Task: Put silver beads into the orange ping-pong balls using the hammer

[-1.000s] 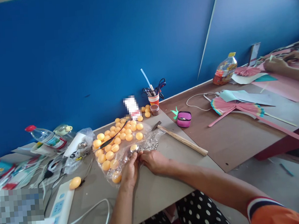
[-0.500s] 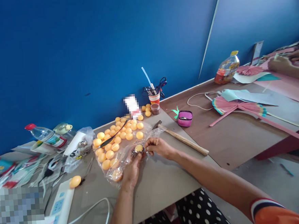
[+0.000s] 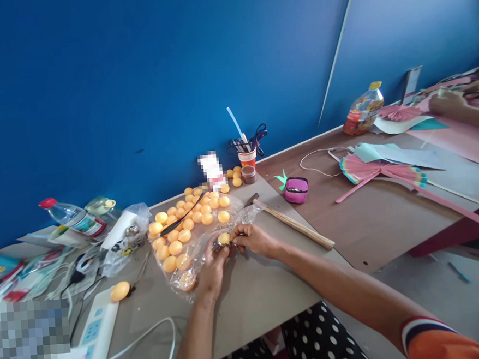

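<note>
My left hand (image 3: 213, 266) is closed around a small yellow-orange ball (image 3: 224, 238), with something dark and shiny around its lower part. At the ball's right side, my right hand (image 3: 254, 239) has thumb and fingers pinched together; what lies between them is too small to make out. Just left of my hands, many similar orange balls (image 3: 185, 236) lie in and on a clear plastic bag (image 3: 176, 279), with a dark strap (image 3: 180, 221) across them. Behind my right hand, a hammer (image 3: 300, 227) with a wooden handle rests on the table (image 3: 268, 303).
Left stand a power strip (image 3: 92, 326) with a loose ball (image 3: 120, 290), cables, and a red-capped bottle (image 3: 76, 218). Behind are a paper cup (image 3: 246, 157) of tools and a purple pouch (image 3: 296, 189). Rightward lie a pink paper fan (image 3: 380, 169) and another person's hands (image 3: 451, 102).
The ball and both my hands have shifted very slightly. My right-hand fingers have curled a little closer against the ball's side. The rest looks the same.
</note>
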Motion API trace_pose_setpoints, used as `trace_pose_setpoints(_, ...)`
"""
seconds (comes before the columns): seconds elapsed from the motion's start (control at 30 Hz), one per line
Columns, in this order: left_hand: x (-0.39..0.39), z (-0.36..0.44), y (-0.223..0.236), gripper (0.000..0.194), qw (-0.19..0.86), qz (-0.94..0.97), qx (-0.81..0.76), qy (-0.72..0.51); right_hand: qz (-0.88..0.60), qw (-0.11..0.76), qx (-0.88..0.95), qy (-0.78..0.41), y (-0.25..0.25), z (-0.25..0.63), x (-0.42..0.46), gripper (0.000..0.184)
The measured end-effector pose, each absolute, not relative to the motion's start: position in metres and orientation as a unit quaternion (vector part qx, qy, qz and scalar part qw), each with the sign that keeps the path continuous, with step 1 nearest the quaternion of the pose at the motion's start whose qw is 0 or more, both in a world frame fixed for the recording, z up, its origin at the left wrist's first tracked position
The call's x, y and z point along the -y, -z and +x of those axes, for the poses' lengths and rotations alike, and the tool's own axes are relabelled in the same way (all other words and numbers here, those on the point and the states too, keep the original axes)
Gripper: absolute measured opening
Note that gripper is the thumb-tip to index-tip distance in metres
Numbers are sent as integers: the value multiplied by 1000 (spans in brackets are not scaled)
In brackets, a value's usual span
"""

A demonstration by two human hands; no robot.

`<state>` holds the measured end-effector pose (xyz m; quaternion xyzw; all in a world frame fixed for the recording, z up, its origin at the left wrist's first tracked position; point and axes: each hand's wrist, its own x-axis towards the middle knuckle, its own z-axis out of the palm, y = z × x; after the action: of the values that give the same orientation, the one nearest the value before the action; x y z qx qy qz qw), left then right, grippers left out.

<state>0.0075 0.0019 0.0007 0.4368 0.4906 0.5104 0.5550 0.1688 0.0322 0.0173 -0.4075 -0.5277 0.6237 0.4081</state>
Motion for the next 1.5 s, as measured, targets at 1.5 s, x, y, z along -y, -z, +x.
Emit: trace_pose_setpoints(1.5,-1,11,-10,40,644,330,-409,-557,-337,361,581,-646,-32,200,-42,13)
